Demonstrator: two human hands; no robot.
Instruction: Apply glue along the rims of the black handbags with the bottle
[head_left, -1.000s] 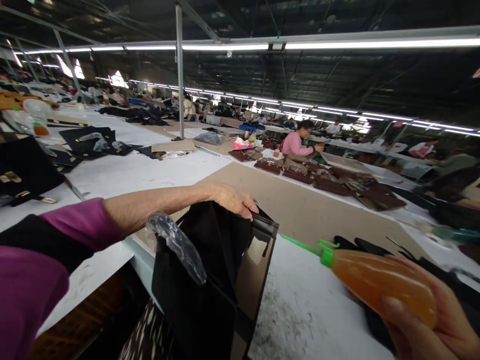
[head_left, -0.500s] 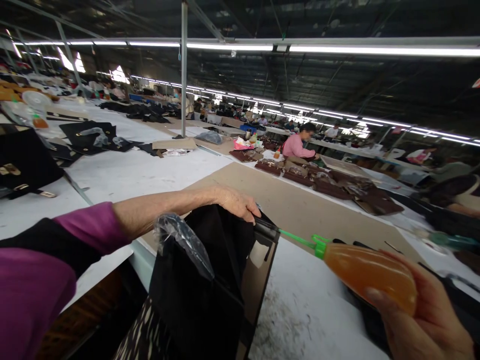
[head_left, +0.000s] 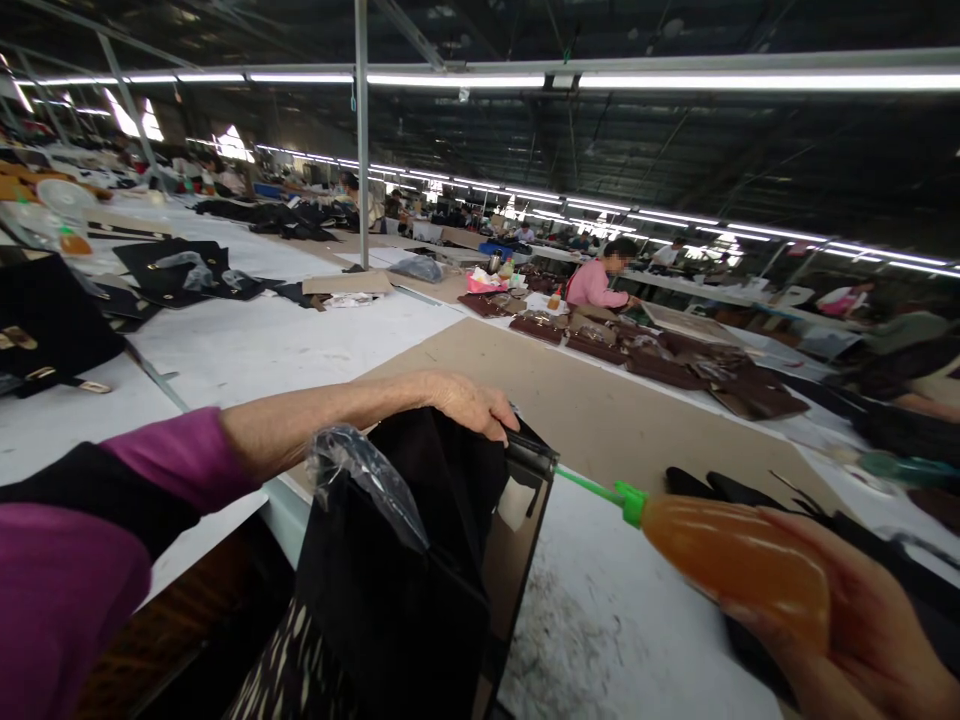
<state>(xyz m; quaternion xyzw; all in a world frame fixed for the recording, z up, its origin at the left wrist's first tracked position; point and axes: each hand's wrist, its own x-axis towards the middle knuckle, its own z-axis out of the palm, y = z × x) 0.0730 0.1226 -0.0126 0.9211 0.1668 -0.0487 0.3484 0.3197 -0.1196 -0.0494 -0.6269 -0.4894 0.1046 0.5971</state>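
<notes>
My left hand (head_left: pixel 474 405) is closed on the top edge of a black bag (head_left: pixel 405 590), its fingers bent over the rim. The bag stands tilted at the table edge, and a plastic-wrapped handle (head_left: pixel 367 480) arches from its near side. In my right hand (head_left: pixel 847 610) lies a squeeze bottle (head_left: pixel 739 555) of amber liquid, probably glue, held on its side. Its thin green nozzle (head_left: pixel 589 484) points left, with the tip at the bag's upper right corner. A pale patch (head_left: pixel 516 503) shows on the bag's brownish side.
White tables (head_left: pixel 300 345) carry a brown board (head_left: pixel 570 390). Black bag pieces (head_left: pixel 56 320) lie at left, brown bags (head_left: pixel 637 350) farther back. Dark strips (head_left: pixel 720 487) rest behind the bottle. A person in pink (head_left: pixel 596 280) works across the table; a metal post (head_left: pixel 363 150) rises beyond.
The bottle has shifted slightly left and down, its nozzle still at the bag's corner. My left hand keeps its hold on the bag. The view has tilted a little.
</notes>
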